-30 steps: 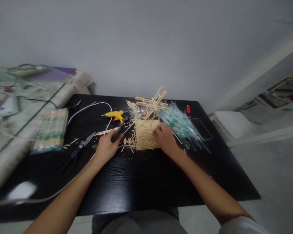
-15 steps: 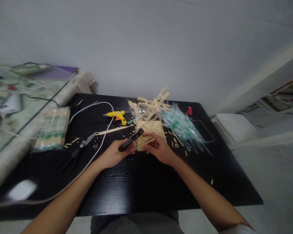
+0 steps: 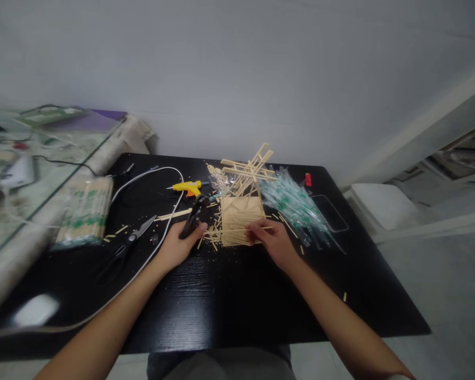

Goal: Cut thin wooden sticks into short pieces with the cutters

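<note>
My left hand [image 3: 178,245] is closed around black pliers [image 3: 193,217], whose head points up and away from me. Pinched in the fingers of my right hand [image 3: 272,240] is a thin wooden stick [image 3: 266,227], held over the pile of cut sticks. Those loose sticks [image 3: 237,221] lie across a flat wooden panel [image 3: 242,203] between my hands. Just behind the panel stands a crossed frame of glued sticks [image 3: 250,170].
Beyond my left hand lies a yellow glue gun [image 3: 188,187]. Scissors [image 3: 132,237], a white cable [image 3: 169,216] and a bundle of wrapped sticks [image 3: 85,208] are at the left. Plastic wrappers [image 3: 293,203], a phone-like dark slab [image 3: 329,212] and a red object [image 3: 308,179] are at the right.
My hands have moved apart: the left one has gone left with the pliers, now held more upright, and the right one has shifted right. More of the panel and loose sticks shows.
</note>
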### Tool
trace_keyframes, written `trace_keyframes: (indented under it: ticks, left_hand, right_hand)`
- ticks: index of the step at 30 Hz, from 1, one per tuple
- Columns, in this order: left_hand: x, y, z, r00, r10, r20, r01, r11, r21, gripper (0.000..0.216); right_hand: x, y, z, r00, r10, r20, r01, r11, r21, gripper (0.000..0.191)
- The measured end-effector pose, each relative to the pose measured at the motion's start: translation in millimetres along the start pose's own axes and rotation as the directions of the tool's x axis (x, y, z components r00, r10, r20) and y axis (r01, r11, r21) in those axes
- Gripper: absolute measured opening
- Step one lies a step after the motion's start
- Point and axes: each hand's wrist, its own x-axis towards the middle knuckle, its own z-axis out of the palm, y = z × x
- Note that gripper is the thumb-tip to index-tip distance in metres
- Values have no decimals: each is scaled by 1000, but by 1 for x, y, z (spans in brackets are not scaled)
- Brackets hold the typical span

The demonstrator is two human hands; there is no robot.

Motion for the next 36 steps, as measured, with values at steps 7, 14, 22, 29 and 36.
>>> trace_keyframes:
  ticks: [7,14,22,29,36]
  left_hand:
    - [-2,5,5,991,-11,-135,3,998,-55,37]
    - [-16,3,24,990,109,87,-107,994,-27,33]
    - [-18,14,13,974,199,113,-214,966,142,28]
    - [-23,11,16,964,202,171,-253,893,372,32]
    - [-24,9,18,956,214,201,-286,835,470,32]
  right_hand:
    - [-8,0,3,905,201,374,-152,976,-157,31]
    - [-14,2,43,943,128,307,-34,955,-294,16]
    - [-15,3,41,992,-63,111,94,951,-294,24]
    - [-16,0,36,993,-103,63,116,961,-252,34]
    - [-19,-7,35,989,-102,110,131,946,-298,37]
